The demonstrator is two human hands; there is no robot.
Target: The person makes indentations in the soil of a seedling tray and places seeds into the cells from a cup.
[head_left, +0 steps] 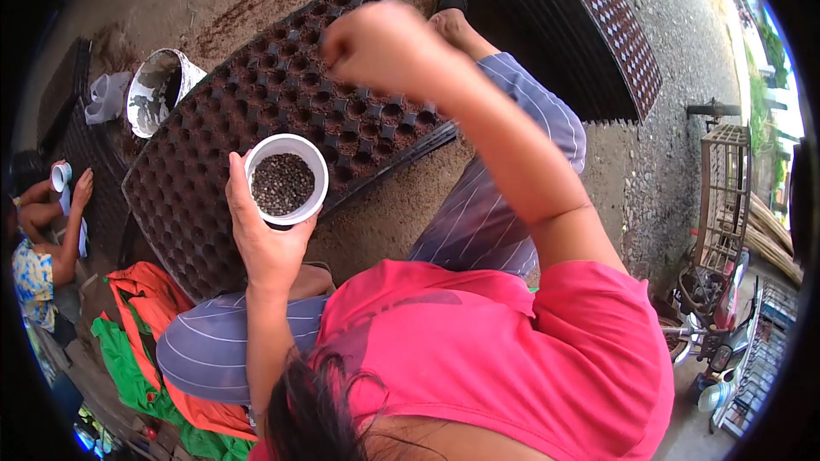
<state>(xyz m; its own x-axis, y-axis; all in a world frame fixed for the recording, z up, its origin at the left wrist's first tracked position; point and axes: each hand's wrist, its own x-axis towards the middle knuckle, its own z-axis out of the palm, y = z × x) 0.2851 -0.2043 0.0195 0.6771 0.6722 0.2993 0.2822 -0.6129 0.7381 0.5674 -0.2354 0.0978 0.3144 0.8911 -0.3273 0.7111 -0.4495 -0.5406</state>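
My left hand (272, 248) grips a white plastic cup (321, 179) from below and the side, its open top facing me. Small dark, speckled seeds (284, 184) partly fill it. My right hand (380, 47) is raised over the far right part of a black seedling tray (205, 175), fingers curled together and smeared by motion. Whether anything is between those fingers I cannot make out. Brown soil lies in the tray's many round cells, and the tray slants across in front of my legs. Another tray edge shows beneath it.
A stack of black trays (564, 30) stands far right. Beyond the tray's left side is a soil-stained white bucket (184, 77) beside a plastic bag (107, 98). Another person (51, 248) sits at left with a cup. Orange and green cloth (149, 307) lies near my knee; a motorcycle (713, 350) stands right.
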